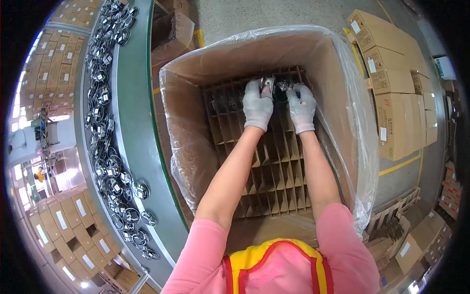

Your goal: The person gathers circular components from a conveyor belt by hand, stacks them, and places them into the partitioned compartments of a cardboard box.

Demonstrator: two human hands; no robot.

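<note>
Centrally, the left hand (258, 106) holds a metal part (267, 84) over the box's (187, 98) far dividers (279, 161); the right hand (301, 109) nears another part (283, 86), grip unclear. Loose fingers or poor alignment could snag either 1.

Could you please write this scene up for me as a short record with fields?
Left hand: gloved, holding a small metallic part
Right hand: gloved, at a dark part; grip unclear
Container: large open cardboard box, plastic draped over its rim
Inside box: cardboard divider grid, dark items in some far cells
Left of box: green-topped bench, with a long row of dark coiled items, many with white labels
Right of box: stacked cartons on the floor
</note>
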